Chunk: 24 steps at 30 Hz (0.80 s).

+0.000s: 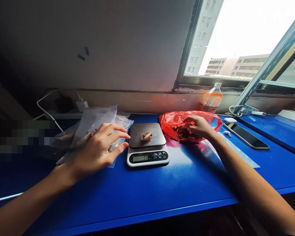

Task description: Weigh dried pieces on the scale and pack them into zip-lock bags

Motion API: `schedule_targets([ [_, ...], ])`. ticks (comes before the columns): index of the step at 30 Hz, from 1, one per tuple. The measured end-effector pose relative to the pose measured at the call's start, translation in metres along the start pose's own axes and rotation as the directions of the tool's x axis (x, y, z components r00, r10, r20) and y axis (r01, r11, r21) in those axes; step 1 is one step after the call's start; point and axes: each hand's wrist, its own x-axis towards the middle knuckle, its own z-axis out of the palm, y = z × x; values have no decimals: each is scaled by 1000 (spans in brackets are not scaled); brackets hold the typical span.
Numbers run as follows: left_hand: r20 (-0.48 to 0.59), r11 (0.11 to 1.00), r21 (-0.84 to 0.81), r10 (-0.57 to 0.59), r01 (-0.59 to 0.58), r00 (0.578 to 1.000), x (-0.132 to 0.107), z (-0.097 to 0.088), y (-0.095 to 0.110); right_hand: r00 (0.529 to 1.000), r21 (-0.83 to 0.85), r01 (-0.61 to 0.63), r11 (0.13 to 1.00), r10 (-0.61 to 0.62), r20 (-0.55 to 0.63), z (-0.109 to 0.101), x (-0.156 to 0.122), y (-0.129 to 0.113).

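A small kitchen scale (147, 145) stands mid-table with a few brown pieces (146, 135) on its dark platform and its display lit. My left hand (103, 146) rests open, fingers spread, on clear plastic bags (95, 126) just left of the scale. My right hand (198, 126) reaches into a red plastic bag (173, 120) of dark brown pieces right of the scale; its fingers curl down inside the bag, and what they hold is hidden.
The blue table (162, 190) runs to a front edge near me. A phone (245, 135) lies at the right, with a white mouse (230, 120) and an orange drink bottle (211, 99) by the window sill. A charger and white cables (64, 105) sit at the back left.
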Motion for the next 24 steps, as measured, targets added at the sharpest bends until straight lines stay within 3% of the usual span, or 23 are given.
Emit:
schedule_targets([
  [5, 38, 999, 10, -31, 30, 999, 1, -2, 5, 969, -3, 138, 990, -134, 210, 5, -2, -3],
  [12, 53, 999, 9, -31, 31, 998, 2, -1, 4, 940, -109, 230, 967, -192, 281, 6, 2, -2],
  [20, 44, 1000, 7, -20, 20, 999, 0, 0, 0, 951, -220, 258, 941, -207, 231, 4, 5, -5],
  [24, 55, 1000, 19, -11, 10, 998, -1, -2, -1, 980, -227, 192, 955, -176, 91, -23, -2, -15],
])
